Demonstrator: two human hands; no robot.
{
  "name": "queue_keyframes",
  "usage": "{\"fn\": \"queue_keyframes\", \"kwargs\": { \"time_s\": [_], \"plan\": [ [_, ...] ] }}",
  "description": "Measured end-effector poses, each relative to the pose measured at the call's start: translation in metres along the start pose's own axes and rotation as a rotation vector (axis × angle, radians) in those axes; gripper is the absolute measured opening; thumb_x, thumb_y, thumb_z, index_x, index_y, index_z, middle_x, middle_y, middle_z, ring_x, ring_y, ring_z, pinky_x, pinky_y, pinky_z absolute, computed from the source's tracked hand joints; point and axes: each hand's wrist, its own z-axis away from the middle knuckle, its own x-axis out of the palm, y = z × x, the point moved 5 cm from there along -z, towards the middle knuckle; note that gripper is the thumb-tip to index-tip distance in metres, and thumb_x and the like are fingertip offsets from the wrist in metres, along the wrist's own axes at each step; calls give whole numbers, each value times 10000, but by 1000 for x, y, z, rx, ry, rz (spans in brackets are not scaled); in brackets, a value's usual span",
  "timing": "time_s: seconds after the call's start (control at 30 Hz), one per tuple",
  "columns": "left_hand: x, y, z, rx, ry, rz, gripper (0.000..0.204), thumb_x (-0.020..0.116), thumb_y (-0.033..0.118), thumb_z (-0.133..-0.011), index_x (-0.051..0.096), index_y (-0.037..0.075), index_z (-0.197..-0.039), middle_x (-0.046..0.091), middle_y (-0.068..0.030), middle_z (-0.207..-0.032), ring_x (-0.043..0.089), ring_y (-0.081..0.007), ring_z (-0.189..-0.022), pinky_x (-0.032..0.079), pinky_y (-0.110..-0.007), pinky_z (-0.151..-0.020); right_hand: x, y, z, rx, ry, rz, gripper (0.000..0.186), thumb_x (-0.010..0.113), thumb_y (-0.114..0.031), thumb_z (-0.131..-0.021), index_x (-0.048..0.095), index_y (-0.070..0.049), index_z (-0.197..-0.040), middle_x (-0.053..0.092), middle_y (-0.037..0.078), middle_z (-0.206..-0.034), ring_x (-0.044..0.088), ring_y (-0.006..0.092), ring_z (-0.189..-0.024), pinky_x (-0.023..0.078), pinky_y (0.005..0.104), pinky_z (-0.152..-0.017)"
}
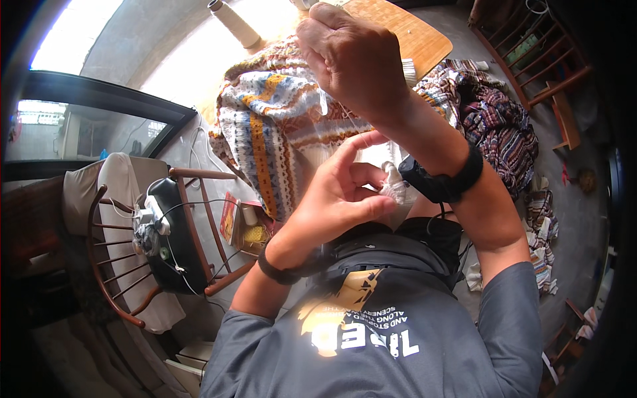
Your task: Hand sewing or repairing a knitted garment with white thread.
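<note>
My left hand (342, 192) is in front of my waist, its thumb and curled middle finger closed at a bunched bit of white knit fabric (396, 186). The index finger of that hand stretches out above it. Raised higher, over the table, my right hand (352, 56) is closed in a fist; what it pinches, if anything, is hidden. A patterned knitted sweater (262, 156) in white, blue, mustard and brown lies over the table edge beneath both hands and hangs down at the left. My right forearm covers part of it.
A cone of beige yarn (235, 25) stands on the wooden table (411, 30). Striped knitwear (497, 129) is heaped on the floor at right, near a wooden rack (531, 53). At left, a wooden chair (99, 265) holds a black cushion (176, 245) with cables.
</note>
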Motion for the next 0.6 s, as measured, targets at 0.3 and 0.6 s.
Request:
{"fn": "queue_keyframes", "kwargs": {
  "time_s": [0.3,0.6],
  "plan": [
    [-3,2,-3,-35,-19,26,752,774,128,-946,341,55,-1556,622,6,-968,614,-58,-895,534,-225,-810,16,4,-3,16,-180,70,103,634,-112,-966,722,-58,-966,740,89,-903,686,153,-705,559,305,-603],
    [0,1,-4,-36,-43,52,736,767,102,-947,351,62,-1553,615,12,-967,608,-50,-889,539,-217,-810,15,2,-9,-41,-14,-24,161,667,-152,-878,744,-77,-998,699,67,-937,731,261,-743,594,379,-635]
  ]
}}
